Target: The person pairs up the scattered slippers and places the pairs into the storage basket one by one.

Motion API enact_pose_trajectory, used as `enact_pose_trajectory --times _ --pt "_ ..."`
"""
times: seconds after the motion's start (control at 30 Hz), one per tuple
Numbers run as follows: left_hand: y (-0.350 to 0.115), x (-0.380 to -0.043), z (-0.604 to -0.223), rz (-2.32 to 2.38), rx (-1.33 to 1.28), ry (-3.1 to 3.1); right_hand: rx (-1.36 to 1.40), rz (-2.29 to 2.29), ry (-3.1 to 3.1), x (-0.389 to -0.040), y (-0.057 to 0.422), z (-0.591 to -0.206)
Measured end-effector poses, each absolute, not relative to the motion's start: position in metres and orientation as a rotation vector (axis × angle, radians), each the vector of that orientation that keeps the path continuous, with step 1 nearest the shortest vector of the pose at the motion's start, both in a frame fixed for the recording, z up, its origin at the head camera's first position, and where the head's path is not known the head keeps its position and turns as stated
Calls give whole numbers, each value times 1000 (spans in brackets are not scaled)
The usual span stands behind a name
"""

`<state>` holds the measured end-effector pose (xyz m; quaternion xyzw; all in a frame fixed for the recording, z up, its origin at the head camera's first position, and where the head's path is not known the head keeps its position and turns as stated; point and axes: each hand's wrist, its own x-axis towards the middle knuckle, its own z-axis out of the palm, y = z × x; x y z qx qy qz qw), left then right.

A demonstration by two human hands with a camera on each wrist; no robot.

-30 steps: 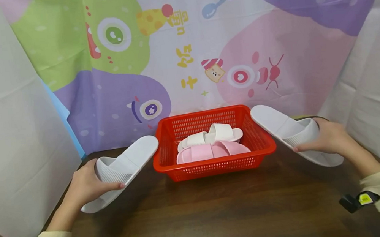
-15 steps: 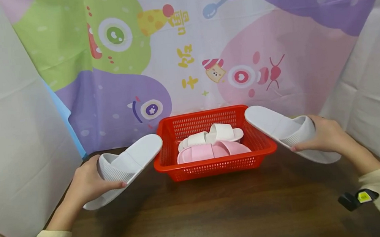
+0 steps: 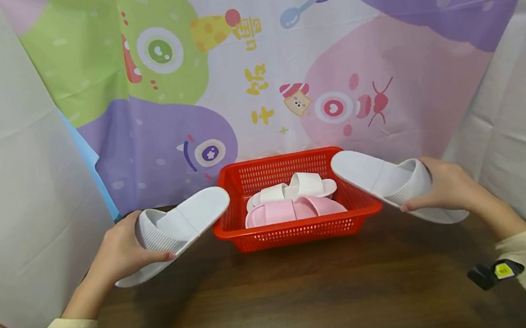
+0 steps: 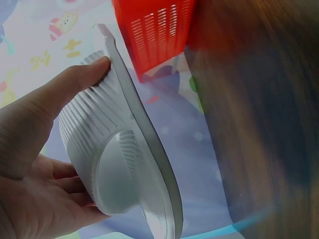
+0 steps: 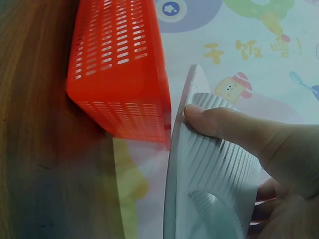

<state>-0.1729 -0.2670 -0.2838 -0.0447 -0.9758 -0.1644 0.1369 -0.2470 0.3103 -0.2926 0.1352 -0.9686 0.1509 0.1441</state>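
My left hand grips a white slide slipper around its ribbed strap, thumb on the near edge. The slipper tilts, its toe end raised and overlapping the left rim of a red plastic basket in the head view. On the other side my right hand grips a matching white slipper by the strap, its end overlapping the basket's right rim. Inside the basket a pink slipper lies in front of a white pair of slippers. The wrist views show each thumb pressed on ribbed strap.
The basket stands on a dark brown wooden table. Behind it hangs a cartoon-printed cloth, with plain white cloth sides at left and right. A black wrist device sits by each sleeve.
Both slippers have moved inward toward the basket, the right one more than the left. Both hands keep their grip, and the basket with its slippers stays in place.
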Motion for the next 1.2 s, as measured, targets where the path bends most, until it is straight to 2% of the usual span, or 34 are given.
enact_pose_trajectory --times 1.2 --pt "-252 -175 -273 -450 -368 -2821 865 356 -2757 -243 304 -274"
